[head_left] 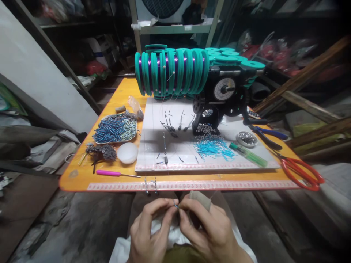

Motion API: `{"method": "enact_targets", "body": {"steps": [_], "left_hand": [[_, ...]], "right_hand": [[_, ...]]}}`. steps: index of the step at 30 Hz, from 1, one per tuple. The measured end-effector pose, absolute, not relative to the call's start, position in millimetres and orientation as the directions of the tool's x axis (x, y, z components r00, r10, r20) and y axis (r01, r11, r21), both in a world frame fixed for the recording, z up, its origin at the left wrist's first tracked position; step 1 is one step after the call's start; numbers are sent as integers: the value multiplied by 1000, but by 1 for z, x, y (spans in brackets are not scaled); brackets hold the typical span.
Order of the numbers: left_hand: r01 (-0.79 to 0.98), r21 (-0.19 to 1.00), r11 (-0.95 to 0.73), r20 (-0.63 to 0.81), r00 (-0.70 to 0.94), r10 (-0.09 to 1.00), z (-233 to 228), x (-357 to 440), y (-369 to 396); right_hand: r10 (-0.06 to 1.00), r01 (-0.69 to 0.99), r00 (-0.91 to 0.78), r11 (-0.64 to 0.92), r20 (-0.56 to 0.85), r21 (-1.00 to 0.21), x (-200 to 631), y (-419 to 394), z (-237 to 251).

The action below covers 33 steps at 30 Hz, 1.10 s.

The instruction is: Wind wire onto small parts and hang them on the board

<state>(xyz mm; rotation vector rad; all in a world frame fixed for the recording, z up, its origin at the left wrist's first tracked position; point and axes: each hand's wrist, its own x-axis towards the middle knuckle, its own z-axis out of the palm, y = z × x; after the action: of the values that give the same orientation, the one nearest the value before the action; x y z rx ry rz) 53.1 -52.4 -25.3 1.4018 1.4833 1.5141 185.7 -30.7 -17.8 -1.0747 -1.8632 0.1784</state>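
The left hand [149, 226] and right hand [210, 226] pinch a small blue piece [176, 206] in front of the counter [79, 168]. With few wired pieces [180, 128] beside many loose tubes [108, 128], much seems left.

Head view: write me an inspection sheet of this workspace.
Surface: yellow table with a white board on it.
Job's things: small blue piece at the fingertips; more blue pieces heaped at left.
Clutter: red-handled scissors jut past the right edge; pink-handled tool near the front.
Hands: left hand and right hand both pinch the small blue piece.
Cables: nothing clearly seen.
Surroundings: shelf behind teal spools.
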Motion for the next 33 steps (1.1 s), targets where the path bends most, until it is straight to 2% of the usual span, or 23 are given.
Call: {"method": "enact_targets", "body": {"steps": [3, 5, 11, 16, 19, 22, 25, 29, 33], "left_hand": [[437, 818, -373, 472, -142, 870, -25, 47, -50], [496, 759, -423, 517, -63, 854, -24, 43, -48], [557, 709, -432, 522, -2, 853, -19, 35, -46], [510, 765, -393, 479, -44, 876, -18, 34, -48], [390, 874, -289, 359, -120, 925, -20, 34, -49], [111, 993, -37, 54, -158, 986, -19, 34, -47], [-141, 965, 222, -230, -39, 972, -14, 34, -42], [-240, 917, 319, -317, 47, 947, -8, 35, -38], [-250, 907, 339, -331, 73, 941, -12, 34, -40]], "right_hand": [[741, 620, -206, 604, 639, -501, 187, -27, -15], [748, 625, -240, 606, 618, -491, 188, -25, -13], [763, 591, -307, 621, 569, -515, 195, -20, -8], [748, 534, -395, 659, 533, -530, 197, -14, -2], [738, 502, -426, 674, 522, -543, 195, -12, -4], [719, 504, -407, 691, 563, -518, 192, -12, -6], [678, 530, -373, 716, 633, -455, 190, -12, -5], [647, 569, -371, 725, 666, -387, 190, -13, -4], [657, 568, -363, 718, 661, -402, 190, -13, -8]]}}
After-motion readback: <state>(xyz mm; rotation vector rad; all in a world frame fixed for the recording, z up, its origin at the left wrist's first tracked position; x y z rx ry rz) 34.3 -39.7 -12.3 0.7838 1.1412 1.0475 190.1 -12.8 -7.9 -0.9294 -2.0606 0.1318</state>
